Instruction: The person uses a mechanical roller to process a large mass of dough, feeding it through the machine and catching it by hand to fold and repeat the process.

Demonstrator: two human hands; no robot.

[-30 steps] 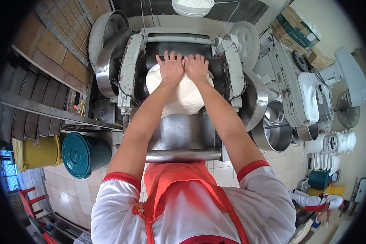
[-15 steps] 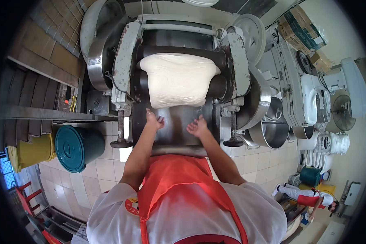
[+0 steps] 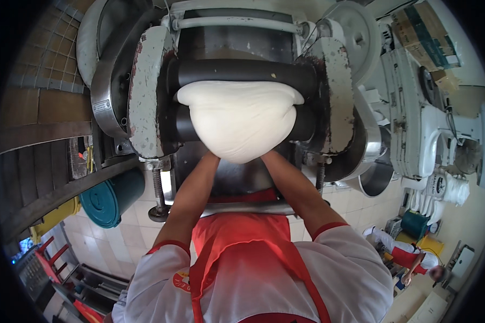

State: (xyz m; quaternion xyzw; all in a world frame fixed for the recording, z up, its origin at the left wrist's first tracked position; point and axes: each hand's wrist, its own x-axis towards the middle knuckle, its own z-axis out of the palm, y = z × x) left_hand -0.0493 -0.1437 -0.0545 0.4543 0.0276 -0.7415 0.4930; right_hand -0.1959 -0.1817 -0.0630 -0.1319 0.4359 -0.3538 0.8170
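We are feeding one big, soft, white lump of dough [image 3: 240,126] through a large grey metal rolling machine [image 3: 145,97]. The dough hangs down from between the machine's two dark, round rollers [image 3: 242,72], one above the other, and bulges out toward us in the middle of the machine.

Our two hands reach up under the bottom of the dough. Both hands are hidden behind it, so we cannot tell if they are open or closed. We see only the bare left forearm [image 3: 191,196] and the bare right forearm [image 3: 296,191] going up to it. We think this is the catching step: the dough comes out and we hold it from below. The next move calls for a soft, wide hold under the lump, so it does not sag or tear.

Below the dough lies one shiny steel tray [image 3: 229,180] of the machine. Left of the machine sit one teal round bin [image 3: 110,196] and one yellow bucket [image 3: 54,218]. Right of the machine stand one steel bowl [image 3: 374,175] and one white machine [image 3: 420,124]. Far to the lower right of the machine, one other person [image 3: 409,255] bends over.
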